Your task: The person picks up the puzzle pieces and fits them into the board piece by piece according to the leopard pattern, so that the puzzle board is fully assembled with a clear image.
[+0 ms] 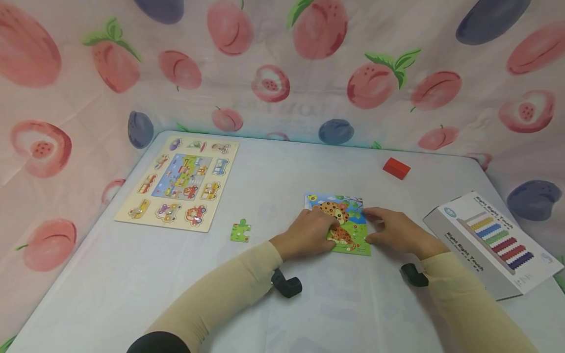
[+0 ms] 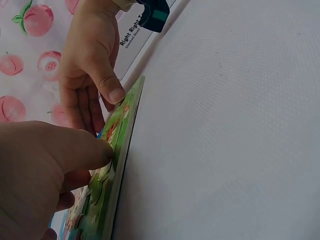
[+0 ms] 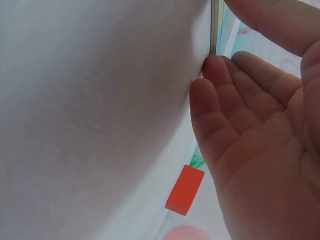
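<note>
A small jigsaw puzzle with a spotted leopard cub on green grass lies flat on the white table. My left hand rests across its left side, covering that part, and in the left wrist view the thumb lies on its face. At the puzzle's right edge is my right hand, thumb and fingers spread apart along that side. The right wrist view shows its fingers nearly straight beside the board's edge. A loose green jigsaw piece lies to the left of my left hand.
A wooden peg board with vehicle pictures lies at the back left. The red block sits at the back right. A white toy box stands right of my right hand. Fruit-patterned cloth hangs behind the table.
</note>
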The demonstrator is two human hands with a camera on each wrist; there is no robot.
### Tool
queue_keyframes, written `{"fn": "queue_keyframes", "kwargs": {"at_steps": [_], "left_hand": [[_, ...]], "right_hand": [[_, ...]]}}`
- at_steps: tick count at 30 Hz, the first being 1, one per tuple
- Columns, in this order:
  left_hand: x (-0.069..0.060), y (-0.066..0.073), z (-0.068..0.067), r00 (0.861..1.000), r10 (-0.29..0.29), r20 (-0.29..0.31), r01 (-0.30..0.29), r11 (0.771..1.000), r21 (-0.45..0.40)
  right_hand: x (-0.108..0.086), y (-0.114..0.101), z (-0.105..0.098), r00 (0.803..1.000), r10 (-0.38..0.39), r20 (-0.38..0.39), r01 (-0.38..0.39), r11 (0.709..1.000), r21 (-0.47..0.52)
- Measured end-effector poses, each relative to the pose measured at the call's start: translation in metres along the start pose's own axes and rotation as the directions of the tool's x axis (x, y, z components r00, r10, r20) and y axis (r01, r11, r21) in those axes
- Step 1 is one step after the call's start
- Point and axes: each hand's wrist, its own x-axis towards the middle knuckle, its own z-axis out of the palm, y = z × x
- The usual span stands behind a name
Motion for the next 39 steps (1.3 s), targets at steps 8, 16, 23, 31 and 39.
{"fn": "queue_keyframes", "kwargs": {"at_steps": [8,16,23,31,39], "left_hand": [[0.0008,0.0023,-0.0005,1.0,0.002,0.01,-0.001,1.0,-0.026],[0.0026,0.0024,0.0017,0.999,0.045,0.004,-0.045,0.994,-0.095],[0.0046,0.0027,0.0039,0.999,0.049,0.004,-0.048,0.991,-0.128],[0.0048,0.0029,0.0034,0.999,0.038,0.024,-0.035,0.992,-0.125],[0.004,0.0027,0.0034,0.999,0.041,0.024,-0.038,0.991,-0.126]], "right_hand": [[0.0,0.0003,0.0006,1.0,0.001,-0.001,-0.001,1.0,0.004],[0.0001,0.0008,0.0007,1.0,0.003,0.004,-0.003,1.0,0.013],[-0.0003,-0.0001,0.0001,1.0,0.006,0.002,-0.006,1.0,0.015],[-0.0005,0.0011,-0.0003,1.0,0.005,0.007,-0.005,1.0,0.025],[-0.0014,0.0015,-0.0003,1.0,0.0,0.01,0.0,1.0,0.024]]}}
